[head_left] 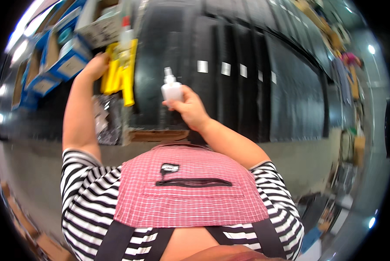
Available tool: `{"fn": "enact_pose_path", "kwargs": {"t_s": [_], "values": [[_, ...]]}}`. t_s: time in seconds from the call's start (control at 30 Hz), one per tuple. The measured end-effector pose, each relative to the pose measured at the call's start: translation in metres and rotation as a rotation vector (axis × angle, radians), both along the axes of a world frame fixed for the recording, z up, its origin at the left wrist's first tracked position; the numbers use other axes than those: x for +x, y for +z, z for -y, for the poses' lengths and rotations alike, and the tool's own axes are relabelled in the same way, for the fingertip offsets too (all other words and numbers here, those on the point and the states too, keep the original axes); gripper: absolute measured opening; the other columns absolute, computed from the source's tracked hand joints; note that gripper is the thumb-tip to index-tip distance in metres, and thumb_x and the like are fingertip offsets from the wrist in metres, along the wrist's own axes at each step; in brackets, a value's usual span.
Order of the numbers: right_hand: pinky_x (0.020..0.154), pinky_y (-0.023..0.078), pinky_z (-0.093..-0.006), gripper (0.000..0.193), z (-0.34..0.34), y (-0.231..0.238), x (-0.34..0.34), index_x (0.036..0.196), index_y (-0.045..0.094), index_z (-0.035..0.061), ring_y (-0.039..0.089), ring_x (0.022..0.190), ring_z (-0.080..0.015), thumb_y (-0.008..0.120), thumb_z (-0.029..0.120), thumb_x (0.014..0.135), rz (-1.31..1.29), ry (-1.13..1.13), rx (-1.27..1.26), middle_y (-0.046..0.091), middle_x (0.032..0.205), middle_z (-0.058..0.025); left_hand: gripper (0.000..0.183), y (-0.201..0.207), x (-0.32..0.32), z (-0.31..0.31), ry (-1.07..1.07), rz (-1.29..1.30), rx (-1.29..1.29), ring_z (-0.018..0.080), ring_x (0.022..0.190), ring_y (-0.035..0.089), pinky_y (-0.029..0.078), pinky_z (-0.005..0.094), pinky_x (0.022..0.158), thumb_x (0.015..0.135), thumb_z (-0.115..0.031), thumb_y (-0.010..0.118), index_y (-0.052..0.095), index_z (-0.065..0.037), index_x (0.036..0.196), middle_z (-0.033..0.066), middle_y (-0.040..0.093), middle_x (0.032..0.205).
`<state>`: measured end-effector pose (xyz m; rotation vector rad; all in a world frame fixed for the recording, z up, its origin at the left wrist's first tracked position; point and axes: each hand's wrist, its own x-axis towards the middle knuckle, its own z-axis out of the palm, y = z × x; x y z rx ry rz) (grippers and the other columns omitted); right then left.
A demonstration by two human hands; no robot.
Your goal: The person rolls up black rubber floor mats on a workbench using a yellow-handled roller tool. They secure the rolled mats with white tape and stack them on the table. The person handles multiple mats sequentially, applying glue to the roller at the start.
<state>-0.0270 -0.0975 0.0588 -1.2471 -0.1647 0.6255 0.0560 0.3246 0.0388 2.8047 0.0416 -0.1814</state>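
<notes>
In my right hand [188, 106] is a small white bottle [172, 92] with a slim nozzle top, held upright over the black work surface [156, 52]. My fingers and thumb wrap round its lower part. My left hand [98, 65] reaches out at the far left, beside a yellow plastic piece [113, 78] with long upright strips. Its fingers are partly hidden there, so I cannot see whether they grip anything. A clear bottle with a red tip [126, 35] stands at the yellow piece's far end.
Blue and white open boxes [66, 61] crowd the left, with a grey-white carton [100, 28] behind. A clear plastic bag [108, 117] lies near the front edge. Long black strips with white labels [225, 68] cover the right side. Another person [350, 59] is far right.
</notes>
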Motion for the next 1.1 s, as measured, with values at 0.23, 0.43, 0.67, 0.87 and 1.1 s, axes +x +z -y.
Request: {"fn": "enact_pose_path", "kwargs": {"t_s": [0.23,0.43,0.67,0.87,1.1], "values": [[0.081,0.051,-0.0287,0.029,0.025,0.001,-0.012,0.124,0.060,0.0028,0.064,0.093,-0.0121,0.070,0.005,0.097,0.023,-0.047,-0.016,0.068,0.106,-0.0057,0.021,-0.011,-0.016,0.002,0.162,0.279,-0.168,0.0301,0.087,0.066,0.053,0.0362,0.080,0.077,0.001,0.078,0.069,-0.001,0.096,0.0140,0.068,0.097],[0.084,0.055,-0.0311,0.033,0.029,0.015,-0.004,0.129,0.063,0.0033,0.067,0.103,-0.0154,0.073,0.011,0.098,0.081,-0.078,-0.002,0.068,0.113,-0.0056,0.025,0.064,-0.034,0.043,0.342,0.477,-0.323,0.0272,0.092,0.073,0.056,0.0375,0.083,0.092,-0.027,0.075,0.079,-0.004,0.102,0.0149,0.078,0.104],[0.075,0.056,-0.0281,0.044,0.025,0.044,-0.009,0.135,0.063,-0.0013,0.068,0.094,-0.0150,0.073,0.022,0.100,0.243,-0.018,-0.006,0.072,0.112,-0.0094,0.015,0.136,-0.099,0.135,0.066,0.204,-1.090,0.0115,0.083,0.065,0.056,0.0266,0.079,0.098,-0.012,0.073,0.076,-0.003,0.109,0.0044,0.073,0.095],[0.075,0.053,-0.0286,0.038,0.013,0.055,-0.008,0.129,0.068,-0.0005,0.066,0.090,-0.0134,0.075,0.016,0.096,0.338,0.053,-0.118,0.072,0.107,-0.0058,0.013,0.140,-0.118,0.150,0.079,0.021,-1.087,0.0102,0.077,0.064,0.054,0.0242,0.074,0.098,-0.015,0.075,0.077,-0.003,0.105,0.0035,0.072,0.089],[0.075,0.053,-0.0340,0.039,-0.006,0.074,-0.004,0.127,0.067,0.0014,0.067,0.084,-0.0228,0.077,0.011,0.091,1.215,-0.059,-0.413,0.069,0.098,-0.0124,0.013,0.145,-0.127,0.159,0.129,-0.033,-0.977,0.0099,0.077,0.063,0.053,0.0243,0.071,0.098,-0.016,0.074,0.076,-0.004,0.102,0.0026,0.071,0.085]]}}
